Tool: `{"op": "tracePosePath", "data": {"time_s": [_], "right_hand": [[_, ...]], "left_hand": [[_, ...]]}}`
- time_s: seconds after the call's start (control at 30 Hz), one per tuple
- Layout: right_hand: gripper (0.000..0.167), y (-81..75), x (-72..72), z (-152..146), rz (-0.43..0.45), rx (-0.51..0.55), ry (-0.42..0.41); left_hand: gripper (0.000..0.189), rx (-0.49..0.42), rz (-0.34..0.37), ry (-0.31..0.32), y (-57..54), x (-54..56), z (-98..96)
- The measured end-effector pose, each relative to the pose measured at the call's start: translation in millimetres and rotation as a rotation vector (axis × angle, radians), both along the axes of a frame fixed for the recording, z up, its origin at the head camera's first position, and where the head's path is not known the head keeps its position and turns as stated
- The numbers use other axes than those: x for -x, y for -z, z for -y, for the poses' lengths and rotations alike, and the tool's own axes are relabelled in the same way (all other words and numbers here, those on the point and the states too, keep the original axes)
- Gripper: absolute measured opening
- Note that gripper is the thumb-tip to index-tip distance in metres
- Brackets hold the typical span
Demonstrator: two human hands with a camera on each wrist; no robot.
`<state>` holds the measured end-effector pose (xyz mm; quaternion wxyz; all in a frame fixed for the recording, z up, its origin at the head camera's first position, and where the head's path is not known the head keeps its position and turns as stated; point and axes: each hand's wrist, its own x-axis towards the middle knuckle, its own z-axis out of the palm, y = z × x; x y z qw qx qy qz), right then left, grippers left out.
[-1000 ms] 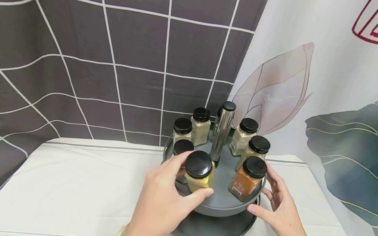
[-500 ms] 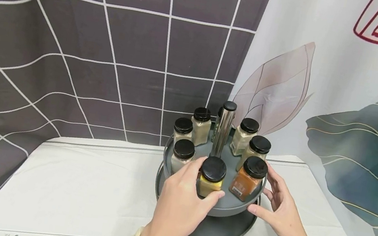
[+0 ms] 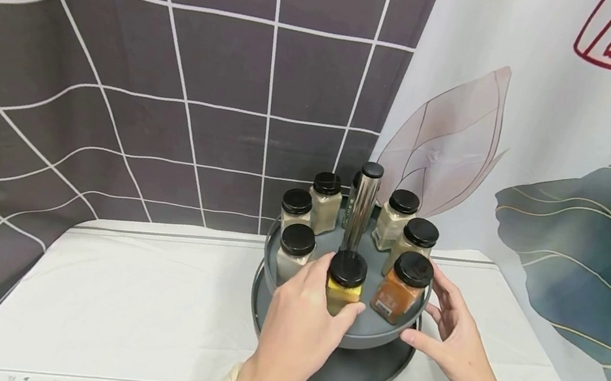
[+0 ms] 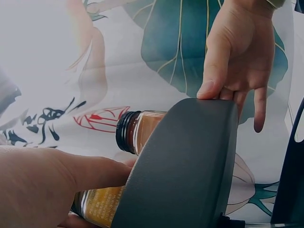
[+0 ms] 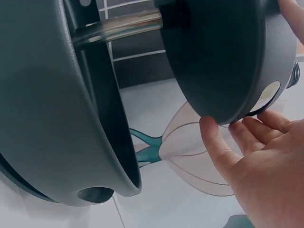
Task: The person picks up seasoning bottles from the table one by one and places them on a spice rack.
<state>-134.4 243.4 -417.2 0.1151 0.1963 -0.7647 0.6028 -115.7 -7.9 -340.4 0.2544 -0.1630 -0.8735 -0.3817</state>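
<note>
My left hand (image 3: 297, 331) grips a black-lidded glass spice jar (image 3: 342, 296) with yellow contents, at the front of a grey two-tier spice rack (image 3: 369, 339). In the left wrist view the thumb lies along this jar, whose lower part the tray wall hides. My right hand (image 3: 451, 344) holds the upper tray's right rim, thumb at the lower edge and fingers along the side wall, as the right wrist view shows. Close to that hand stands a jar of orange-brown spice (image 3: 397, 293). A pale spice jar (image 3: 293, 258) is just left of the gripped one.
Several more black-capped jars ring the upper tray around a metal post (image 3: 360, 212). The lower tray (image 3: 352, 369) sits on a white tabletop (image 3: 146, 305). Behind hang a grey grid-patterned curtain (image 3: 211, 71) and a white cloth with leaf prints (image 3: 473, 18).
My left hand has moved right with the yellow jar and lowered it toward the upper tray's front, baring the pale jar on the left. The right hand has stayed on the rim.
</note>
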Motion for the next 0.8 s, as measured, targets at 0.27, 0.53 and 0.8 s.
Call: {"op": "tracePosePath", "data": {"time_s": [0.27, 0.53, 0.8], "right_hand": [[0.101, -0.6, -1.6, -1.7, 0.000, -0.005, 0.003], [0.101, 0.7, -2.7, -4.1, 0.006, 0.011, -0.006], [0.102, 1.5, -0.9, -5.2, -0.017, 0.044, -0.038]], "left_hand": [[0.066, 0.075, -0.034, -0.009, 2.3, 0.6, -3.6], [0.072, 0.083, 0.022, 0.016, 3.5, -3.8, -0.7], [0.052, -0.125, -0.149, 0.116, 3.3, -12.4, 28.5]]}}
